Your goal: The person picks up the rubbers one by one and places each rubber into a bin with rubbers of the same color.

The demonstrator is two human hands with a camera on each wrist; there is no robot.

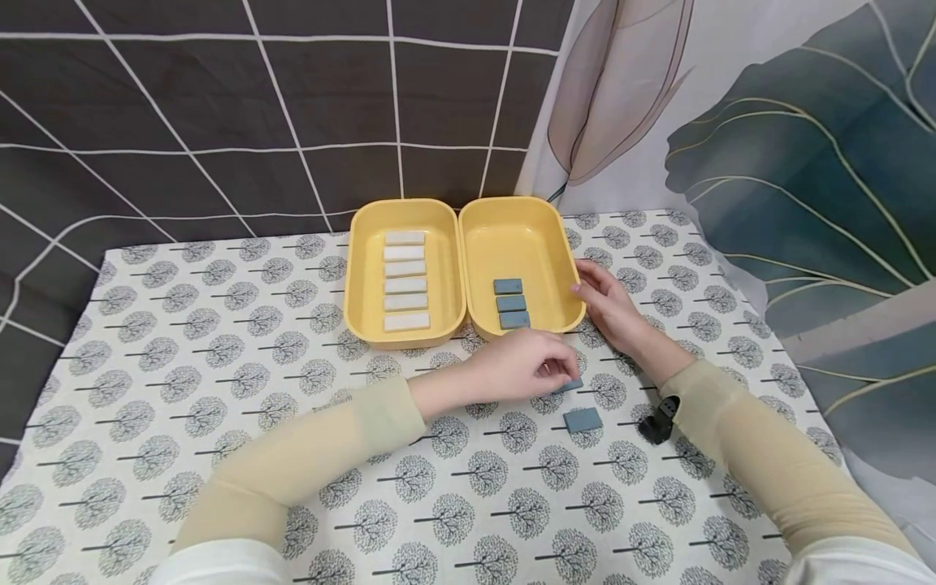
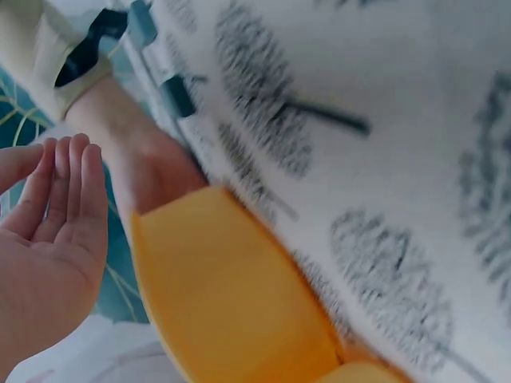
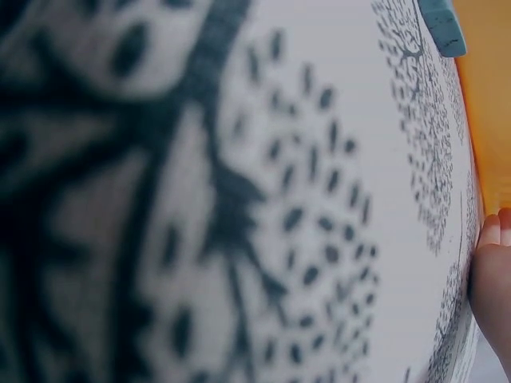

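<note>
My left hand hovers in front of the right yellow box, fingers bent loosely. A blue tile is partly hidden below its fingertips. In the left wrist view, nothing shows between the thumb and fingers of the left hand, and that blue tile appears apart from them. Nearer me on the cloth is another blue tile. My right hand grips the right wall of the right yellow box, thumb at the rim. Inside this box, three blue tiles form a column.
Against the right box stands a second yellow box with several white tiles in a column. Both rest on a tree-print cloth. Behind rises a dark cloth with white lines. A black camera is on the right wrist.
</note>
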